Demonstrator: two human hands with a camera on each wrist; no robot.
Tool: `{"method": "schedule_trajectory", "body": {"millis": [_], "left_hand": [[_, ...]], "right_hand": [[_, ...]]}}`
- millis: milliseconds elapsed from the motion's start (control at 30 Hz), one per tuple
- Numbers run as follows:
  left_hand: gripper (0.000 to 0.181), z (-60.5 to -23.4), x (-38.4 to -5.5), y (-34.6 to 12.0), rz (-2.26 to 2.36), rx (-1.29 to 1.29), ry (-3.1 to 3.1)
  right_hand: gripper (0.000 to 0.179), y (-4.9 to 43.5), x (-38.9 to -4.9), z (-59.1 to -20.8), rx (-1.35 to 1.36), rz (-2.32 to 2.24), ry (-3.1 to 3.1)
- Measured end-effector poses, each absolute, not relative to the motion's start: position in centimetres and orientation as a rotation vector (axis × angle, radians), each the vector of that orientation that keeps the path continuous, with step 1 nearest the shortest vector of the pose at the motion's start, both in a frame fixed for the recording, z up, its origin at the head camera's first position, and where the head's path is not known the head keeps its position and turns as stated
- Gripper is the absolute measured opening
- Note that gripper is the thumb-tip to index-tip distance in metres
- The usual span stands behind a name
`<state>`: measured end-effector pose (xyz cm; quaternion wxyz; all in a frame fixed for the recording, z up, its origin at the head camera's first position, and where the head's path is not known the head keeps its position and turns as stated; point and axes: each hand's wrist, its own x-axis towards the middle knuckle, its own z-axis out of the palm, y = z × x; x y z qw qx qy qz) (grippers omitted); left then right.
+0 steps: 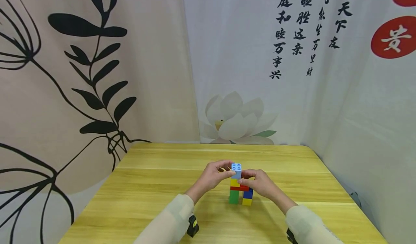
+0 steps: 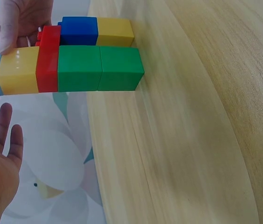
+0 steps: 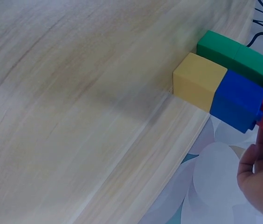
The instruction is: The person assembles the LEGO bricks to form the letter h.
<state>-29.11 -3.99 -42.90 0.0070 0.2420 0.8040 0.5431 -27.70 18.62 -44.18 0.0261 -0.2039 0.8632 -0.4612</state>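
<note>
A stack of toy building blocks stands on the wooden table. Its left column has green blocks [image 2: 100, 68] at the bottom, then a red block [image 2: 48, 58], a yellow block [image 2: 18, 71] and a light blue block [image 1: 236, 172] on top. Beside it, a blue block [image 3: 238, 100] sits on another yellow block [image 3: 199, 80]. My left hand [image 1: 213, 175] pinches the light blue block between thumb and fingers. From the other side my right hand [image 1: 261, 183] holds the upper yellow block, its thumb in front. Part of the red block is hidden behind the right fingers.
The wooden table [image 1: 146, 186] reaches back to a printed curtain [image 1: 156, 74] with plants, a lotus and writing. Another curtain side [image 1: 373, 128] hangs along the table's right edge.
</note>
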Motion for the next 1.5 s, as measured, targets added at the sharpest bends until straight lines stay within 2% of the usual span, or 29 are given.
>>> {"method": "schedule_trajectory", "body": {"millis": [333, 833, 1133, 1500], "left_hand": [[0.029, -43.0, -29.2, -4.0, 1.690, 0.754, 2.504], [0.033, -43.1, -29.2, -4.1, 1.674, 0.747, 2.500], [0.040, -43.6, -28.9, -4.2, 1.714, 0.725, 2.475], [0.051, -44.5, -29.0, -4.4, 1.732, 0.708, 2.475]], "right_hand": [[0.044, 19.5, -27.5, -44.3, -0.549, -1.378, 2.728], [0.047, 22.5, -26.8, -46.0, -0.507, -1.358, 2.727], [0.049, 22.8, -26.6, -48.0, -0.514, -1.352, 2.680], [0.051, 22.4, -26.4, -48.4, -0.478, -1.468, 2.603]]}}
